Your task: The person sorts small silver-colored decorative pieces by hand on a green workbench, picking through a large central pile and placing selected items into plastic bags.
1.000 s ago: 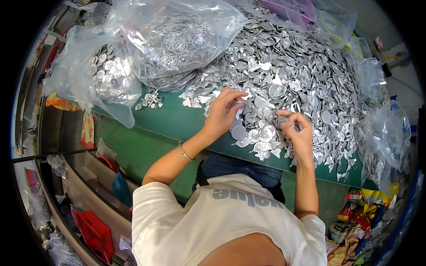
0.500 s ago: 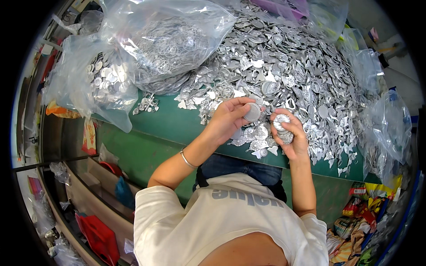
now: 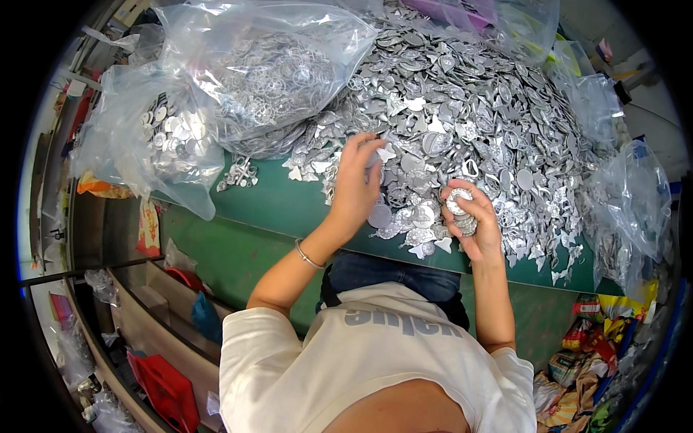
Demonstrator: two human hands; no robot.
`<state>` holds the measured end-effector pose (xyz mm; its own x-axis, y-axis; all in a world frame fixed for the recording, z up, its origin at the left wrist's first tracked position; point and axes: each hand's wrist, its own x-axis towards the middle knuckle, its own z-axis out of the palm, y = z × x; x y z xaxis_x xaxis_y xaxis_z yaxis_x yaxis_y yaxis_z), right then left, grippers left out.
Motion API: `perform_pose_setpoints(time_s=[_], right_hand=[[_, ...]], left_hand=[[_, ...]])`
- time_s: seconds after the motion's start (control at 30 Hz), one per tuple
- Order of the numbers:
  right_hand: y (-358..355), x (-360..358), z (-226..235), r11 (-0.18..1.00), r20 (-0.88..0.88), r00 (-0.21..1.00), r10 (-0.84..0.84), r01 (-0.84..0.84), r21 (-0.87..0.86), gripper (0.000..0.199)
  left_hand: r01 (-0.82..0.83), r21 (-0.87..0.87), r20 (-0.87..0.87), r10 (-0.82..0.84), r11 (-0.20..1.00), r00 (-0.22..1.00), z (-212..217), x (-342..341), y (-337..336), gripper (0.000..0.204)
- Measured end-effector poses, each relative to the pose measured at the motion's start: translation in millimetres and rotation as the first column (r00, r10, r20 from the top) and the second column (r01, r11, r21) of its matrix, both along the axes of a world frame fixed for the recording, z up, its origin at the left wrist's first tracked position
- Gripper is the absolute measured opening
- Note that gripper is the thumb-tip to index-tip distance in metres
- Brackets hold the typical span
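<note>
My left hand is over the near edge of a heap of silver-coloured metal charms, its fingers bent and thumb apart. A greyish piece shows in the gap by its fingertips; whether they touch it is unclear. Curled around several round, coin-like metal medallions is my right hand, near the table's front edge. A plain round disc lies between the hands, beside several ornate pieces at the heap's near side.
Clear plastic bags of metal pieces stand on the green table: a large one and a smaller one with discs. Small loose parts lie before them. More plastic bags hang at the right. Shelves stand lower left.
My left hand has moved left and away from me, its fingers spreading; the round disc it pinched is no longer plainly visible there. My right hand keeps its medallions in nearly the same place.
</note>
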<state>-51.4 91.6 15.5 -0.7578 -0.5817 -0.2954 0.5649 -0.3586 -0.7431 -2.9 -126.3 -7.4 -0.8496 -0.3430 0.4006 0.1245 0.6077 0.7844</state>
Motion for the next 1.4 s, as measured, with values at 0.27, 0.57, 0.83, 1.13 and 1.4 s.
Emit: perform_pose_setpoints(time_s=[0.27,0.57,0.83,1.13,1.4], right_hand=[[0,2,-4,0.993,0.069,0.991,-0.116,0.116,0.014,0.022],[3,7,-2,0.797,-0.685,0.690,0.231,0.269,0.540,0.011],[-21,22,11,0.309,-0.577,0.365,0.731,0.576,0.757,0.018],[-5,3,-14,0.682,-0.654,0.616,0.439,0.245,0.689,0.016],[17,-12,-1,0.970,0.187,0.982,0.011,0.035,-0.240,0.032]], left_hand=[[0.029,-0.571,0.115,0.045,0.820,0.992,4,-1,38,0.033],[0.182,-0.403,0.205,-0.106,0.897,0.973,6,-2,35,0.029],[0.264,-0.316,0.046,-0.263,0.911,0.964,-5,-7,29,0.026],[0.107,0.837,-0.068,-0.092,0.536,0.993,11,-8,10,0.018],[0.329,0.167,0.399,-0.369,0.929,0.840,21,28,35,0.020]])
